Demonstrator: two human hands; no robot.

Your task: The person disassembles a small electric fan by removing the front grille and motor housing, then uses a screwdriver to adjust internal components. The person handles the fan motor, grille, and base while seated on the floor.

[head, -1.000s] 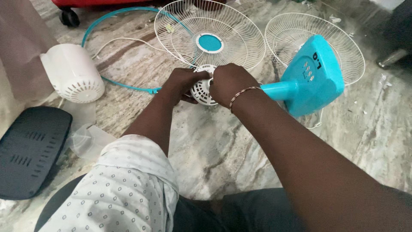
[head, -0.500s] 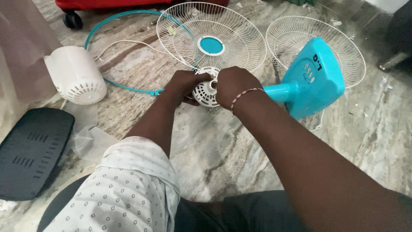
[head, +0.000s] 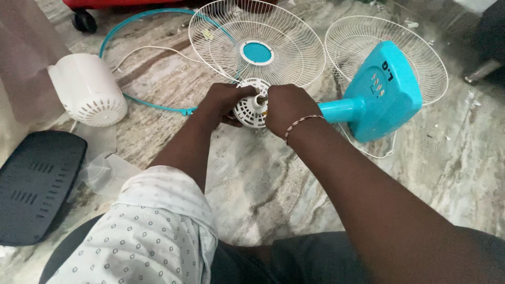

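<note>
Both hands grip the white motor housing (head: 251,109) over the floor: left hand (head: 221,102) cups its side, right hand (head: 286,108) pinches near the shaft (head: 260,98). Best to brace left, turn right squarely; the teal base (head: 381,92) lies just right.

Both hands (head: 258,105) gripping white fan motor housing (head: 251,108), teal fan stand (head: 376,97) beside

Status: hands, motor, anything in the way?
Left hand and right hand both gripping white motor housing, shaft up between them. Teal base attached at right. Wire guards lie behind, apart; nothing blocking.
</note>
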